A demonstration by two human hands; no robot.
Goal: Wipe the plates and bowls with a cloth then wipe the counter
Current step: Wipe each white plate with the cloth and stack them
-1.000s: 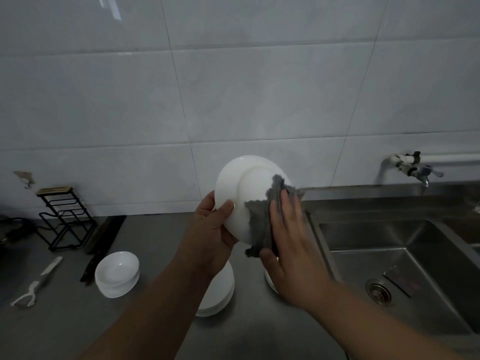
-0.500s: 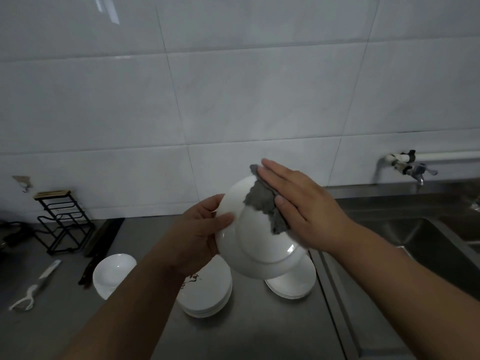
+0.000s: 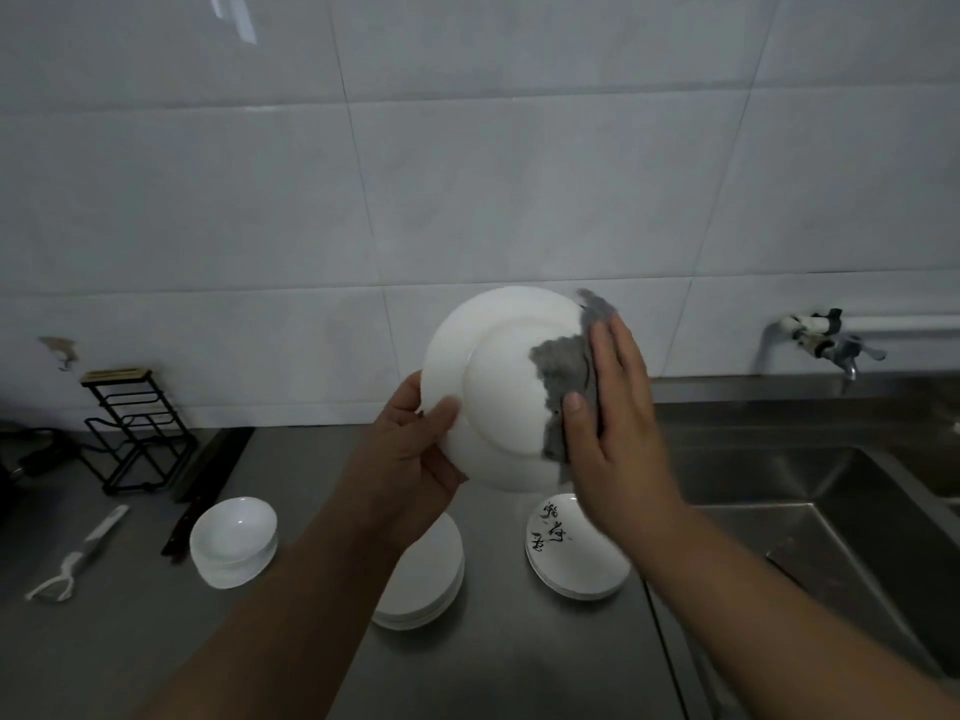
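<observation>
My left hand (image 3: 410,459) grips the left rim of a white plate (image 3: 493,387), held up with its underside toward me. My right hand (image 3: 618,423) presses a grey cloth (image 3: 563,371) flat against the plate's right side, fingers straight and thumb on the cloth. Below on the steel counter (image 3: 291,511) sit a stack of white plates (image 3: 431,579), partly hidden by my left arm, a second stack of plates with black writing (image 3: 571,558), and a stack of small white bowls (image 3: 234,543).
A steel sink (image 3: 810,537) lies to the right with a tap (image 3: 826,340) on the tiled wall. At the left stand a black wire rack (image 3: 130,428), a dark knife (image 3: 208,470) and a white peeler (image 3: 78,558).
My right hand slid the cloth from the plate's top edge down to its right side. The plate tilted back upright, facing me. The left hand kept its grip.
</observation>
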